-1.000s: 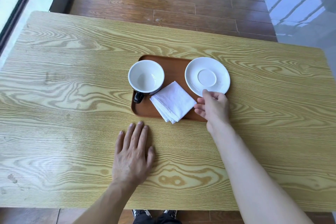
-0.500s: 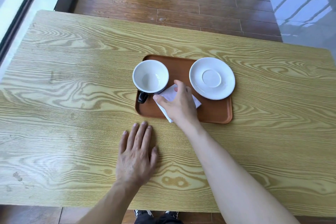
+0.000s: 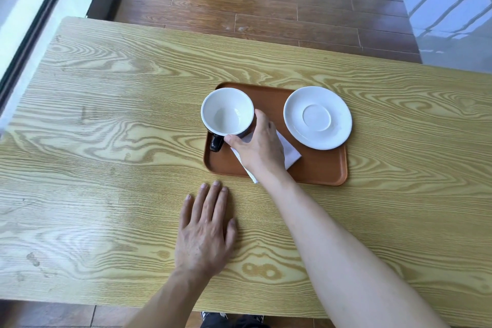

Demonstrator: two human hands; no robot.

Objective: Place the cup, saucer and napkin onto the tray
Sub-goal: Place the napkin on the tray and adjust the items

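Fingers of the right hand point(image 3: 259, 148) have moved off the saucer point(image 3: 317, 117), across the napkin point(image 3: 291, 153), and now curl around the cup point(image 3: 227, 111) on the tray point(image 3: 319, 172); left hand point(image 3: 205, 231) stays flat nearby. All three items sit aboard, so this reads as adjustment.

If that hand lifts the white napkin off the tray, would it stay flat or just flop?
The napkin would probably flop: it looks like thin folded sheets, its layered corner poking out under the right hand. It is likely very light, so a pinch should do. The layers may fan apart, and the corner reaching over the tray rim could drag.
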